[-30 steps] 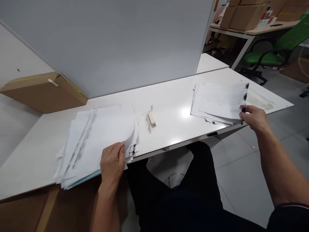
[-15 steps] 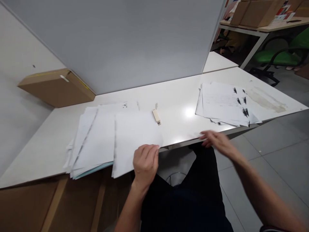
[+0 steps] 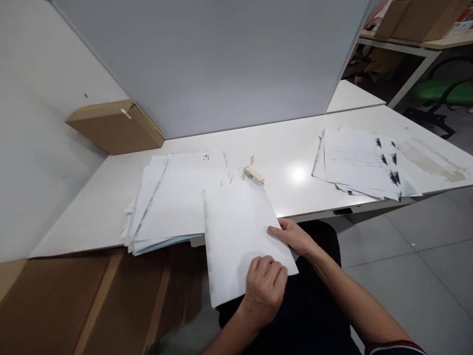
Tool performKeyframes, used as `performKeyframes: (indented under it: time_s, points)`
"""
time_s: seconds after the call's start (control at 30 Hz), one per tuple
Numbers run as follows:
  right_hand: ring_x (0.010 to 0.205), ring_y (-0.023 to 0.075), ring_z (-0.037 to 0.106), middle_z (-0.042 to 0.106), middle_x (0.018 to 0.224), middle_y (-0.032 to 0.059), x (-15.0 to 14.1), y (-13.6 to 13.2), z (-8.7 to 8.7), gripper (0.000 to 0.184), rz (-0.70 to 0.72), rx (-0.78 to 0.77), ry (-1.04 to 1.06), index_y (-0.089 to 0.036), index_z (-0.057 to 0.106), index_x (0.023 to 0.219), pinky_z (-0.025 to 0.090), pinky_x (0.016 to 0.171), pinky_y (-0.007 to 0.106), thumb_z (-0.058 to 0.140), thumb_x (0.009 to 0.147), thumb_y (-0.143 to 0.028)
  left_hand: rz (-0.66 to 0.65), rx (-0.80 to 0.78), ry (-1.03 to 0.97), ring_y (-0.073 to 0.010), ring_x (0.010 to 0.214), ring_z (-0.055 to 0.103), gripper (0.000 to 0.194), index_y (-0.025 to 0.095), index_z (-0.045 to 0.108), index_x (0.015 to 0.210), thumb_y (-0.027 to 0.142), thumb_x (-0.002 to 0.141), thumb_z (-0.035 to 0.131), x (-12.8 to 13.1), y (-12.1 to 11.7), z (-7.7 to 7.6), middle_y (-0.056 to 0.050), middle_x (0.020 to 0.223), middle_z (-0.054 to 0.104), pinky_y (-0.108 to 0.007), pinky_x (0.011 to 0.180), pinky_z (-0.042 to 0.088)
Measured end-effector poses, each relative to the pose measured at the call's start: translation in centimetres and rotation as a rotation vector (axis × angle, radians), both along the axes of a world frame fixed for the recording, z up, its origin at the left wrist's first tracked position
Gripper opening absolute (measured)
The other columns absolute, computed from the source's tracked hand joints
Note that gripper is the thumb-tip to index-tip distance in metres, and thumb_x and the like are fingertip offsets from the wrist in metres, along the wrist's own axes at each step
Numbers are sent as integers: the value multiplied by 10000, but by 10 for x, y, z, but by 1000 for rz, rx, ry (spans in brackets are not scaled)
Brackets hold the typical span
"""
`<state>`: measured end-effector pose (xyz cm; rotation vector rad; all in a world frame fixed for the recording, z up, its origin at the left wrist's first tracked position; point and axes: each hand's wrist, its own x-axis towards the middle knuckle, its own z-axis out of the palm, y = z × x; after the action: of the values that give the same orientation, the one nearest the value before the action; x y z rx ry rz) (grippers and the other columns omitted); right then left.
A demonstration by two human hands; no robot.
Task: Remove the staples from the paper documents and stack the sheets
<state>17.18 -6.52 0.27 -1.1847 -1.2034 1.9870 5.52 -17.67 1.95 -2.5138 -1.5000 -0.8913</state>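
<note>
A white sheet of paper (image 3: pixel 236 222), grey-smudged along its left edge, overhangs the front of the desk; I cannot tell whether it is a single sheet. My left hand (image 3: pixel 265 288) is curled over its near edge, fingers bent. On the right edge my right hand (image 3: pixel 291 235) pinches it, thumb on top and fingers underneath. Just beyond its far edge lies a small beige oblong object (image 3: pixel 254 174) with a metal end. Left of it rests a fanned stack of white papers (image 3: pixel 181 197), a light blue sheet (image 3: pixel 166 242) showing underneath.
Another pile of papers (image 3: pixel 351 158) with black smudges lies at the right of the white desk (image 3: pixel 288 138). A grey panel (image 3: pixel 229 64) rises behind. At the back left stands a cardboard box (image 3: pixel 114 130). A green chair (image 3: pixel 439 91) is beyond the desk.
The sheet has come toward me off the desk and turned slightly. My right hand has moved left and taken its right edge. The beige object has rotated.
</note>
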Motion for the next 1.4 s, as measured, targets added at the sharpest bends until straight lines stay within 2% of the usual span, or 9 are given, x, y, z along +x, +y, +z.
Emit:
performKeyframes:
  time_s: [0.13,0.23,0.33,0.43,0.53,0.7,0.87,1.0,1.4]
  points:
    - [583,138,527,608,648,-2,11,-7,-9,208,-77,173,-274,-146,622,719,386,492,222,645,703,-353,3,-46,-207,-189,791,571,112,188,581,864,253,775,599,-21,-11,-6,-53,798,630,-347,705,456]
    - [624,166,558,632,702,19,32,-15,-9,241,-53,128,-287,-143,627,769,417,534,249,620,731,-380,360,-54,-397,-170,759,564,72,184,528,787,248,821,526,-58,-15,-9,-57,778,590,-322,695,465]
    - [647,178,576,639,738,35,51,-25,-8,279,-35,80,-272,-139,621,834,431,557,262,596,762,-408,656,-392,-417,-174,660,547,204,202,513,722,356,848,465,-90,-13,-15,-30,703,573,-318,614,447]
    - [631,168,562,617,714,25,63,-34,-11,292,-13,138,-308,-144,613,823,421,541,253,563,793,-430,612,-750,-671,-196,736,600,288,205,585,866,454,844,443,-95,-5,-24,-37,803,649,-338,669,473]
    - [598,146,526,569,647,2,72,-39,-11,290,-36,310,-378,-155,592,736,396,514,233,547,810,-433,434,-867,-1161,-210,834,632,371,161,599,995,469,814,499,-78,6,-31,-76,928,680,-350,756,497]
    - [728,174,573,634,798,23,91,-27,21,228,-212,577,-394,-186,628,905,454,620,252,568,817,-387,266,-668,-1432,-200,924,622,329,154,635,1007,354,746,640,-56,38,-14,-78,995,685,-326,841,482]
    - [793,206,622,679,849,25,95,4,72,191,-427,734,-233,-221,647,914,501,695,320,646,768,-343,100,-273,-1327,-143,835,625,193,180,661,898,301,749,654,-52,80,48,-22,862,693,-262,794,483]
    - [808,194,634,684,799,2,79,37,83,136,-580,783,-55,-226,635,828,495,761,338,679,745,-324,52,-30,-1230,-121,805,610,195,183,641,904,316,762,643,-49,104,87,-7,845,669,-233,756,474]
    - [927,210,627,698,956,32,58,73,44,285,-403,685,13,-203,615,995,475,854,375,642,765,-369,9,-147,-1291,-151,915,599,209,177,617,899,349,780,616,-54,127,67,-30,913,658,-307,853,460]
